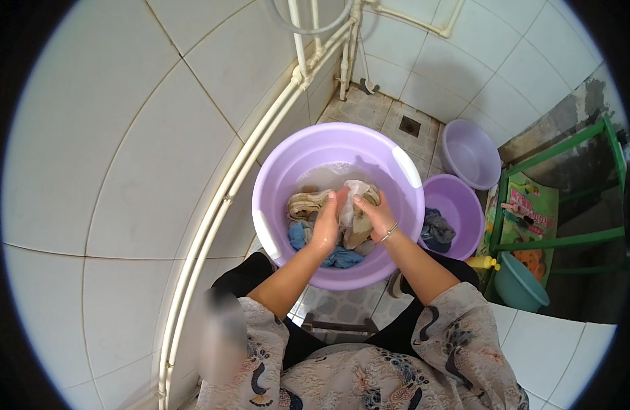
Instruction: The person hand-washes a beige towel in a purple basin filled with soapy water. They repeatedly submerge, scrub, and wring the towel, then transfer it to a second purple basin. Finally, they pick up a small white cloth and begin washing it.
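A large lilac tub [267, 171] with white handles stands in front of me, holding cloudy water and wet laundry. Over it, a white and beige cloth [354, 195] is bunched between both my hands. My left hand [326, 224] grips its left side. The right side is pinched by my right hand [378, 217], whose wrist bears a bangle. Beneath and around my hands lie a folded beige cloth [304, 205] and a blue cloth [342, 257], partly in the water. The undersides of my fingers are hidden.
Right of the tub, a purple basin [471, 208] holds dark clothes [438, 230], with a pale lilac basin [471, 154] behind it. A green metal frame [561, 242], teal basin [516, 283] and yellow bottle [480, 262] stand farther right. White pipes [226, 198] run along the left wall.
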The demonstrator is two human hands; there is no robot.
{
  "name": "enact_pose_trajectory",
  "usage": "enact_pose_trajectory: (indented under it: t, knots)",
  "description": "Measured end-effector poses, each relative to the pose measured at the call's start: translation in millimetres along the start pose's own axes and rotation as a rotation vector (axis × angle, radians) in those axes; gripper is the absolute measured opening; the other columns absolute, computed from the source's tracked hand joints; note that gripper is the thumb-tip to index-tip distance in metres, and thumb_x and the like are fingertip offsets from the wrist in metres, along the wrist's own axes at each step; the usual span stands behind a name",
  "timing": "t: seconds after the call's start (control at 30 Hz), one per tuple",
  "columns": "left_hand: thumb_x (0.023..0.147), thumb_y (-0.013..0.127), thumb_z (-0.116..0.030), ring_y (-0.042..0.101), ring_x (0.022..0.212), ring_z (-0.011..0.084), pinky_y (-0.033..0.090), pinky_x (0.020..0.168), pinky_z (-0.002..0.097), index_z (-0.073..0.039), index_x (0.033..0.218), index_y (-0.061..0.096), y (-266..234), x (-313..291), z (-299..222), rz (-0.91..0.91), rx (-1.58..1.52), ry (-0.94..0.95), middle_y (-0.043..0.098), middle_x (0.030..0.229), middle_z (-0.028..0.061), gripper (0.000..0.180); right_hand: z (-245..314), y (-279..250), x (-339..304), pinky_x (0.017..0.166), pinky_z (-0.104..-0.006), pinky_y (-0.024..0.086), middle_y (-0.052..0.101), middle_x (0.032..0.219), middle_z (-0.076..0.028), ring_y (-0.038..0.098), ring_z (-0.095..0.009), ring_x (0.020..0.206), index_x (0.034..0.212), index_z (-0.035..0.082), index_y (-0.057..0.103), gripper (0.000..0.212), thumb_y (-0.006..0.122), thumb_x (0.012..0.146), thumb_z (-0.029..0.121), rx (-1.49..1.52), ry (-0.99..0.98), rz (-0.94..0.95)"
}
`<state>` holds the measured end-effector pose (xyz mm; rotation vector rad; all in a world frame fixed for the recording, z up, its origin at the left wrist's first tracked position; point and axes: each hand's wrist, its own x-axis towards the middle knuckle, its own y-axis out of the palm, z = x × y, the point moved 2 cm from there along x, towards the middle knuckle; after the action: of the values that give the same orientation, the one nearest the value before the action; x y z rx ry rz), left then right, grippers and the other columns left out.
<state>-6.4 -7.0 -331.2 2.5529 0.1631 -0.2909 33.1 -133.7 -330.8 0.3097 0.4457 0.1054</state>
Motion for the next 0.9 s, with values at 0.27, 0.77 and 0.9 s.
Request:
enact_pose_trajectory:
  t: [0.27, 0.77, 0.9]
  knots:
    - [0.084, 0.055, 0.0, 0.06, 0.078, 0.0136, 0.049, 0.065, 0.0253, -0.003, 0.112, 0.054, -11, -6, 7, -0.248, -0.045, -0.241, 0.062, 0.096, 0.006, 0.029, -6, -12, 9, 0.085, -0.0281, 0.047, 0.059, 0.112, -0.014, 0.058, -0.018, 0.1, 0.128, -0.003, 0.045, 0.068, 0.076, 0.069, 0.014, -0.229, -0.101, 0.22]
    - [0.096, 0.039, -0.025, 0.054, 0.096, 0.0197, 0.042, 0.087, 0.0324, 0.002, 0.107, 0.058, -10, 21, -55, -0.05, 0.603, 0.189, 0.06, 0.102, 0.0115, 0.035, 80, -7, -33, 0.089, -0.0275, 0.043, 0.055, 0.113, -0.009, 0.052, -0.014, 0.102, 0.129, -0.004, 0.041, 0.075, 0.078, 0.066, 0.013, -0.605, -0.031, 0.562]
    - [0.094, 0.03, -0.053, 0.049, 0.109, 0.0253, 0.033, 0.099, 0.0372, 0.002, 0.115, 0.056, 3, 14, -47, 0.315, 0.808, -0.302, 0.057, 0.113, 0.0166, 0.064, 120, -23, -52, 0.093, -0.0293, 0.041, 0.055, 0.116, -0.007, 0.051, -0.015, 0.106, 0.129, -0.003, 0.042, 0.079, 0.08, 0.06, 0.007, -0.621, -0.047, 0.659]
